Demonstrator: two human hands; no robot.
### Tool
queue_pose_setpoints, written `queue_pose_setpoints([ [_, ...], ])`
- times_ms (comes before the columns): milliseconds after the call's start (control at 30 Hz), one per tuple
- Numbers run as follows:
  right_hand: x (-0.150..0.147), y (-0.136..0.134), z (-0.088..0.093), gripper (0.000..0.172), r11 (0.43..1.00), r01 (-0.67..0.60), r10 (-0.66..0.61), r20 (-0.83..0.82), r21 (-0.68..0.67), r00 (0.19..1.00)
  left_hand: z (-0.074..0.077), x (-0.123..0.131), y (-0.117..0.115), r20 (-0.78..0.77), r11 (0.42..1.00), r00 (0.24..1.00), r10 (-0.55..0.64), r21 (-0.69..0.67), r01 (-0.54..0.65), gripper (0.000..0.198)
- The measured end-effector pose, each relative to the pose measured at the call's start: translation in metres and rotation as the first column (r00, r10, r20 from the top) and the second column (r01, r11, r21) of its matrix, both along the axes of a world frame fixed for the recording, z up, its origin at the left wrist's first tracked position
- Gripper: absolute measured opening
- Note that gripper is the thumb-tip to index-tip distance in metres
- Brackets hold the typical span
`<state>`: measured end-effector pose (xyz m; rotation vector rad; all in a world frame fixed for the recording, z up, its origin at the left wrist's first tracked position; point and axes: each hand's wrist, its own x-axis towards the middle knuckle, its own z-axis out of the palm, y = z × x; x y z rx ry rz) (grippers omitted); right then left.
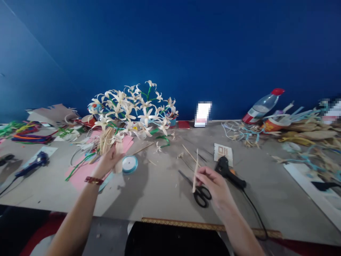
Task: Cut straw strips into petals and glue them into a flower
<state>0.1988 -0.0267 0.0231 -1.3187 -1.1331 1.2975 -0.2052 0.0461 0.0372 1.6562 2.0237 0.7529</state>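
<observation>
My right hand (214, 183) pinches a narrow pale strip (195, 170), which looks like dried husk, and holds it nearly upright. Below it, black-handled scissors (201, 196) lie on the table, their blades pointing to the upper left. My left hand (108, 161) is at a bundle of pale husk pieces (106, 140); its fingers are mostly hidden, so its grip does not show. Just right of that hand lies a spool of light blue ribbon (130, 164). Behind it spreads a cluster of white handmade flowers (146, 115) on green stems.
A black glue gun (230, 172) with a trailing cord lies right of my right hand. At the far left is a blue glue gun (33, 164) near colourful pipe cleaners (33, 138). A red-capped bottle (262, 106) leans at the back right. A patterned strip (186, 223) runs along the front edge.
</observation>
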Motion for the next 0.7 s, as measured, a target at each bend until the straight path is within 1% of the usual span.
queue_pose_setpoints([
  [67,-0.01,-0.004,-0.005,0.029,1.0,0.02,-0.021,-0.055,-0.021,0.998,0.0,0.004,0.011,-0.194,0.997,0.981,-0.025,0.072,0.039,0.06],
  [100,-0.013,-0.006,-0.007,0.029,0.999,0.028,-0.029,-0.072,-0.021,0.997,0.001,0.008,0.012,-0.276,0.99,0.961,-0.011,0.133,0.049,0.063],
  [167,-0.015,-0.008,-0.009,0.031,0.999,0.039,-0.04,-0.092,-0.019,0.995,0.002,0.023,0.004,-0.369,0.965,0.929,0.021,0.252,0.078,0.056],
  [200,-0.016,-0.009,-0.01,0.031,0.999,0.045,-0.047,-0.096,-0.02,0.994,0.002,0.035,-0.004,-0.361,0.951,0.933,-0.005,0.285,0.116,0.047],
  [233,-0.018,-0.01,-0.01,0.031,0.998,0.052,-0.054,-0.097,-0.023,0.994,0.001,0.05,-0.015,-0.31,0.938,0.948,-0.07,0.303,0.169,0.039],
  [267,-0.021,-0.011,-0.011,0.031,0.998,0.059,-0.061,-0.097,-0.024,0.993,0.001,0.067,-0.028,-0.214,0.925,0.963,-0.161,0.307,0.223,0.033],
  [300,-0.025,-0.011,-0.011,0.03,0.998,0.062,-0.064,-0.098,-0.023,0.993,-0.001,0.087,-0.041,-0.086,0.917,0.965,-0.248,0.299,0.263,0.029],
  [333,-0.03,-0.012,-0.011,0.029,0.998,0.063,-0.065,-0.1,-0.019,0.993,-0.003,0.108,-0.054,0.061,0.912,0.934,-0.353,0.244,0.329,0.027],
  [367,-0.036,-0.013,-0.011,0.028,0.998,0.056,-0.057,-0.102,-0.014,0.993,-0.006,0.129,-0.066,0.225,0.896,0.869,-0.44,0.167,0.41,0.026],
  [400,-0.041,-0.015,-0.011,0.028,0.999,0.047,-0.047,-0.104,-0.005,0.994,-0.009,0.148,-0.076,0.386,0.86,0.781,-0.491,0.073,0.505,0.026],
  [433,-0.046,-0.017,-0.012,0.027,0.999,0.038,-0.037,-0.101,0.008,0.994,-0.013,0.165,-0.084,0.527,0.836,0.708,-0.469,0.007,0.549,0.027],
  [467,-0.05,-0.019,-0.012,0.027,0.999,0.031,-0.028,-0.09,0.025,0.996,-0.018,0.179,-0.09,0.641,0.837,0.66,-0.393,-0.048,0.545,0.029],
  [533,-0.053,-0.022,-0.013,0.027,0.997,0.017,-0.014,-0.044,0.071,0.999,-0.026,0.195,-0.096,0.762,0.857,0.597,-0.253,-0.11,0.503,0.035],
  [567,-0.051,-0.023,-0.014,0.027,0.996,-0.003,0.004,-0.009,0.094,1.0,-0.03,0.198,-0.097,0.787,0.867,0.583,-0.204,-0.131,0.481,0.037],
  [633,-0.042,-0.024,-0.017,0.025,0.988,-0.061,0.048,0.096,0.139,0.994,-0.036,0.198,-0.097,0.8,0.878,0.58,-0.154,-0.158,0.452,0.04],
  [667,-0.034,-0.023,-0.018,0.024,0.983,-0.089,0.058,0.187,0.162,0.981,-0.038,0.196,-0.096,0.799,0.881,0.586,-0.139,-0.17,0.441,0.04],
  [700,-0.026,-0.02,-0.019,0.023,0.977,-0.106,0.044,0.307,0.187,0.951,-0.039,0.194,-0.096,0.799,0.885,0.588,-0.126,-0.178,0.43,0.041],
])
